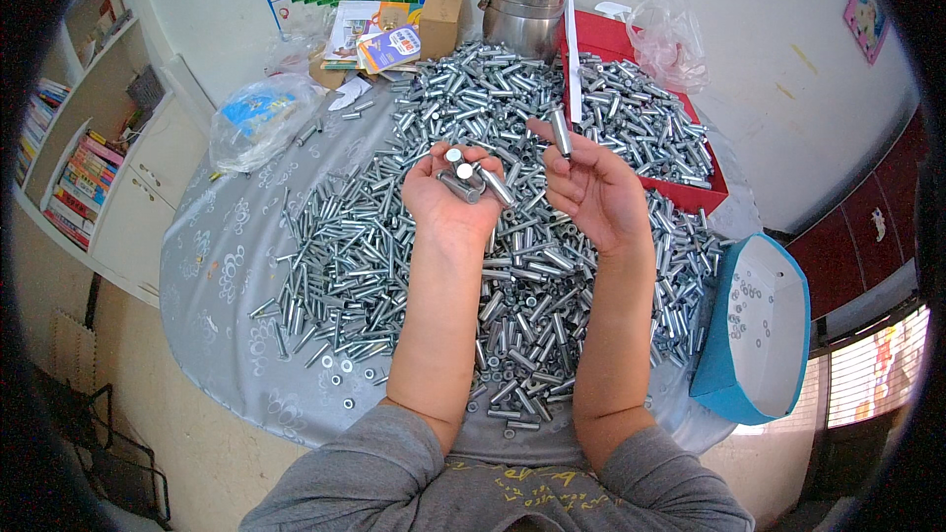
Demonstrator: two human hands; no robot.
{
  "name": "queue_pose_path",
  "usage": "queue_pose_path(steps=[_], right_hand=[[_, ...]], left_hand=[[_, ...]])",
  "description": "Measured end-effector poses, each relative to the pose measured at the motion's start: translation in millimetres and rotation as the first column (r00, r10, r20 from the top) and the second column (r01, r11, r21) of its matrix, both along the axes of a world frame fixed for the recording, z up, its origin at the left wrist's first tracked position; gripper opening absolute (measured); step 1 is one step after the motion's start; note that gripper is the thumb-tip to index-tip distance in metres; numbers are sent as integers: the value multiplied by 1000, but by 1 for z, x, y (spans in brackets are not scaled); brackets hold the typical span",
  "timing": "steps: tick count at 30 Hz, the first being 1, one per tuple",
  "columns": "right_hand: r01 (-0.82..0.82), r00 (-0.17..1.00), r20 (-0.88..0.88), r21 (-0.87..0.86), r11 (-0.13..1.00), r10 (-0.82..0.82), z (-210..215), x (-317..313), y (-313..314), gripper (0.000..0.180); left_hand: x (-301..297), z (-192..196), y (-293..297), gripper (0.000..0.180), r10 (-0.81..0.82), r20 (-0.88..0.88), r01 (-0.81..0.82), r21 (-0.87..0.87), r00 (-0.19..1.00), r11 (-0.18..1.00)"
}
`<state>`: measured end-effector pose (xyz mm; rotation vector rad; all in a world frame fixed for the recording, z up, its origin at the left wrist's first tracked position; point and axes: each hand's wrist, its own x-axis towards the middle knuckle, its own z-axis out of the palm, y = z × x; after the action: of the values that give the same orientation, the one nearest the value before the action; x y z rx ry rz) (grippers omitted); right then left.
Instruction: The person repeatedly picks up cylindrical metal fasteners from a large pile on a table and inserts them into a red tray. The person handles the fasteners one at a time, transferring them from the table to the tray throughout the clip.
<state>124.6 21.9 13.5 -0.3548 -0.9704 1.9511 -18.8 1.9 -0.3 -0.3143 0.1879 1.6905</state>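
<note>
My left hand (451, 199) is palm up, with its fingers curled around several shiny metal cylinders (463, 177) that look like anchor sleeves. Two of them show bright round ends. To its right, my right hand (596, 187) pinches a single metal sleeve (561, 132), held nearly upright between thumb and fingers. Both hands are raised over a wide heap of silver bolts and sleeves (532, 325) on the table. Thin, long bolts (345, 256) lie mostly on the heap's left side.
A grey patterned cloth (222, 305) covers the round table. At the back right sits a red box (711, 199) full of metal parts, beside a steel pot (524, 15). A blue fabric bin (803, 305) with several small rings stands right. Loose washers (343, 380) lie near the front; a plastic bag (258, 118) lies back left.
</note>
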Motion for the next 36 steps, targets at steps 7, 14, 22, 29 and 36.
queue_pose_path(steps=[7,14,22,29,36], right_hand=[[-13,1000,6,26,1000,12,0,0,1,41],[-7,999,43,47,999,5,2,-1,1,44],[107,993,-50,43,993,-105,-2,0,4,44],[66,996,-50,-31,997,-67,-3,2,5,39],[56,996,-55,-159,986,-65,-6,3,7,23]], left_hand=[[-1,-1,1,18,4,6,-4,13,1000,1000],[-1,0,0,18,-3,-3,3,15,1000,1000],[-1,-1,0,17,-3,2,3,31,1000,1000],[-1,1,0,16,4,-5,-4,-6,1000,1000],[-1,0,0,16,3,-5,-3,10,1000,1000]])
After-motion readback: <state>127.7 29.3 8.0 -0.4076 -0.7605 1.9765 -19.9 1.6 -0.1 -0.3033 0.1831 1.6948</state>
